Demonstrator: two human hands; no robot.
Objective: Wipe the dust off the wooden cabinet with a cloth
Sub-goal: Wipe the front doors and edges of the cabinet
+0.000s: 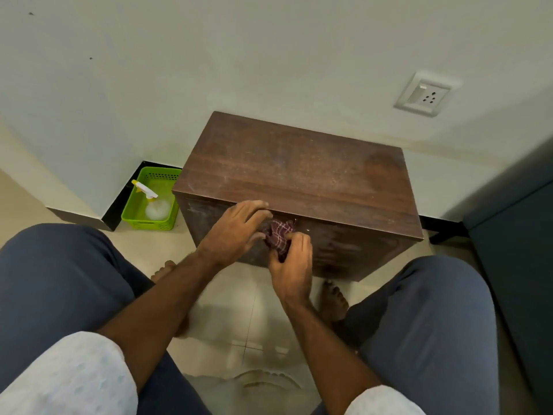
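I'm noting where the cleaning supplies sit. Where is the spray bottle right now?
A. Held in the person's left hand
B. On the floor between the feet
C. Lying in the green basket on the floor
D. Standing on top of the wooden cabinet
C: the spray bottle lies in the green basket on the floor beside the wooden cabinet.

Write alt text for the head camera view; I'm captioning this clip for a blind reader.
Seen from above, a seated person's left hand and right hand bunch a dark red checked cloth against the front of a dusty wooden cabinet that stands by a white wall. A green basket holding a spray bottle sits on the floor to its left.
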